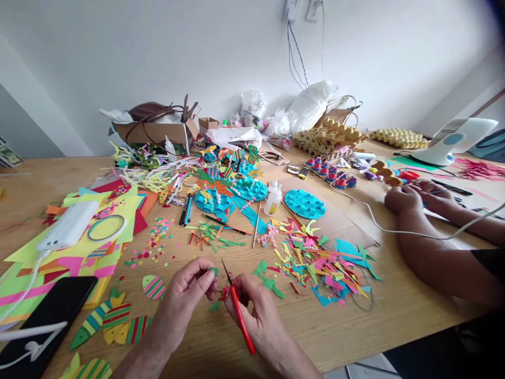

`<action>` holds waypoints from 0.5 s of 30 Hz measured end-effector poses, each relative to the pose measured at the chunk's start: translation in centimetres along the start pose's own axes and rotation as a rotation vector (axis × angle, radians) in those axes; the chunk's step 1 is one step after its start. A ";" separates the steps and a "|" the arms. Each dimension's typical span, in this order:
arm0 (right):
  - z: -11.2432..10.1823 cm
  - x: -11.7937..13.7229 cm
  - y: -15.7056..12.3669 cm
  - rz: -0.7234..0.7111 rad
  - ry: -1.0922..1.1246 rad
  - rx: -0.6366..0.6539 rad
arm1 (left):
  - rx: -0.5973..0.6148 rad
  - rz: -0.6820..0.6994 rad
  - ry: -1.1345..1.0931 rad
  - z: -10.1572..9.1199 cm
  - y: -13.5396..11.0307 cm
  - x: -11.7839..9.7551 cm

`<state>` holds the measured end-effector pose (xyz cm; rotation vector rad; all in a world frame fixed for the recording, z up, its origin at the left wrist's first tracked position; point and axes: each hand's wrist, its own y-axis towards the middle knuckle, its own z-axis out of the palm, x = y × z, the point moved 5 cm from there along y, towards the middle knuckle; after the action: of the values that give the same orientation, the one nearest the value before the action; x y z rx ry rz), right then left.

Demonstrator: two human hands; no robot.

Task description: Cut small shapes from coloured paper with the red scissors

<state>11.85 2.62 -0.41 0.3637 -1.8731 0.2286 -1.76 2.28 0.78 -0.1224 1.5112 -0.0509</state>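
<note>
My left hand [185,297] is closed in a pinch on a small piece of green paper [214,270]. In my right hand [258,310] is a pair of red-handled scissors [240,318], their thin dark tip pointing up and away, just right of the paper. A green scrap [214,306] lies on the table below, between the hands. Left of my left hand are a striped paper fish shape [153,287] and several more striped paper fish [116,319]. Cut paper scraps [311,263] are heaped beyond my right hand.
Coloured paper sheets [130,210], a white power bank [70,226] and a black phone [51,321] lie at left. A glue bottle [273,198] stands near blue egg-carton pieces [304,203]. At right, another person's hands [418,197] work beside a white cable [379,223].
</note>
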 end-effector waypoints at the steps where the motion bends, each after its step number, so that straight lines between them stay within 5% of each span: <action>1: 0.2 -0.2 -0.2 0.003 -0.012 0.009 | 0.002 0.007 -0.019 0.0 0.0 -0.1; 15: 0.9 0.1 -0.4 -0.032 -0.022 0.006 | 0.016 0.013 -0.082 0.8 -0.4 0.1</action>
<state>11.21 1.92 -0.63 0.4016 -1.8871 0.2095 -0.94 1.93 0.79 -0.1008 1.4290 -0.0467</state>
